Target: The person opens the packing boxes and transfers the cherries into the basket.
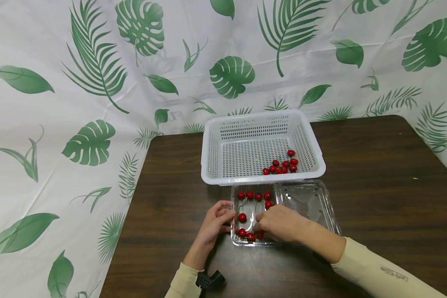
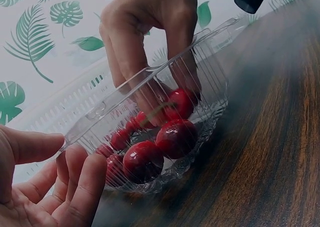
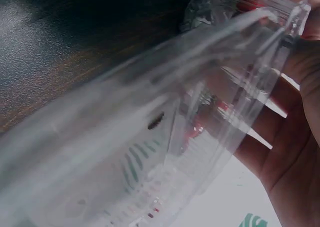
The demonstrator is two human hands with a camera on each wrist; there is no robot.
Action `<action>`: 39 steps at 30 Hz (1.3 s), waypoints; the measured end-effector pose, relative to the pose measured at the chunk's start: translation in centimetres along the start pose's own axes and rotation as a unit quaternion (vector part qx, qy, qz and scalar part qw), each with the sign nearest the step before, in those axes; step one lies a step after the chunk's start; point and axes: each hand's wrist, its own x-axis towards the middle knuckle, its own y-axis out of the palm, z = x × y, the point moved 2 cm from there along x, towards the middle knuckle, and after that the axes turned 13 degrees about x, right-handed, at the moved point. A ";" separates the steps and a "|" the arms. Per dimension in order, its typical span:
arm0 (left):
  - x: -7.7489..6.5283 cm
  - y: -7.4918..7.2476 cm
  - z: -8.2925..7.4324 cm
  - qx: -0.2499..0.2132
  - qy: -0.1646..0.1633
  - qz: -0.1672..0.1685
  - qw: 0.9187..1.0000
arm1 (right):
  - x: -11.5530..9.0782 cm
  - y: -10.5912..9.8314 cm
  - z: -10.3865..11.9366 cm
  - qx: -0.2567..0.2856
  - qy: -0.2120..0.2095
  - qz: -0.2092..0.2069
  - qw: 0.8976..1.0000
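A clear plastic clamshell box [image 1: 235,244] lies unfolded on the table, several red cherries [image 1: 241,217] lining the sides of its left half. At that half's left side, my left hand [image 1: 216,221] pinches the rim between thumb and fingers, as the left wrist view shows. My right hand [image 1: 283,223] reaches down into the same half from the right. In the left wrist view its fingertips grip a cherry [image 2: 181,103] with a green stem, close above the front row of cherries. Through the clear lid [image 3: 125,137], the right wrist view shows this hand's curled fingers.
Right behind the box stands a white perforated basket [image 1: 227,181], with several more cherries [image 1: 279,169] in its front right corner. The box's lid half [image 1: 305,198] lies flat under the right forearm. A leaf-print sheet [image 1: 164,49] hangs behind the dark wooden table [image 1: 376,174].
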 end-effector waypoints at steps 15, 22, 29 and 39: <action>0.1 0.0 0.0 -0.007 0.003 0.003 1.000 | -0.9 -3.4 0.1 0.037 0.006 -0.058 0.998; 0.0 0.1 0.0 -0.007 0.003 0.001 1.000 | -1.6 -5.3 -0.5 0.049 -0.007 -0.134 0.990; 0.0 0.0 0.0 -0.005 0.012 0.002 1.000 | -2.1 -6.5 -1.3 0.050 -0.036 -0.192 0.979; 0.1 0.0 -0.1 -0.002 0.008 0.002 1.000 | -3.3 -7.9 -3.0 0.012 0.021 -0.246 0.969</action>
